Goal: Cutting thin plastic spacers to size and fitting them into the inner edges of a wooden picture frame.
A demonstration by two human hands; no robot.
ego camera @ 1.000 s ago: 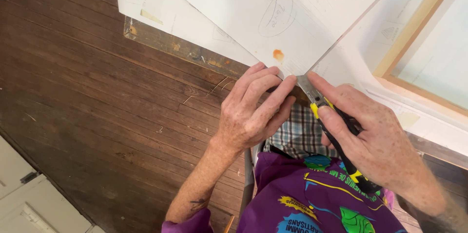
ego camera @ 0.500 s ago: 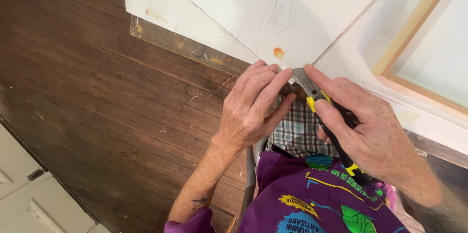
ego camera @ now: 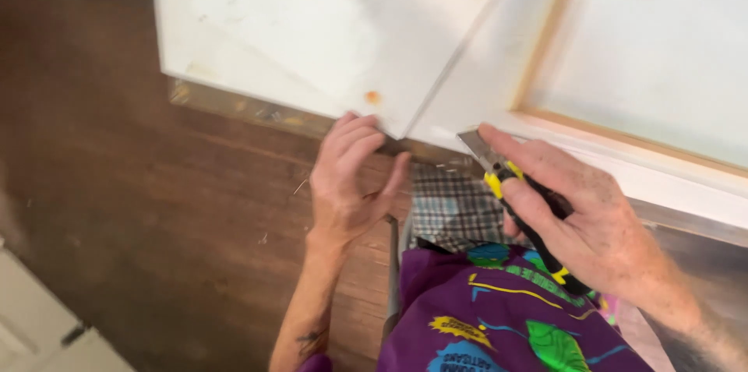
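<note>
The right hand is closed around a knife with a black and yellow handle, the index finger laid along its top. The grey blade points to 10 o'clock, its tip at the edge of the white frame. The handle runs back toward 5 o'clock, under the palm, and its yellow-marked end shows below the hand.

At 9 o'clock from the knife the left hand lies open and flat, holding nothing. Its fingers point to 12 o'clock and the fingertips touch the lower corner of the white sheet, just below a small orange spot. The thumb spreads toward 2 o'clock.

Between the two hands a patch of plaid cloth shows, and at 6 o'clock from it lies purple cloth with coloured prints.

The sheet's straight edge runs from its corner up toward 1 o'clock across the frame. At 3 o'clock a tan wooden strip borders a pale panel.

The dark wooden floor fills the view at 9 o'clock. A white object, partly out of view, sits at 7 o'clock.
</note>
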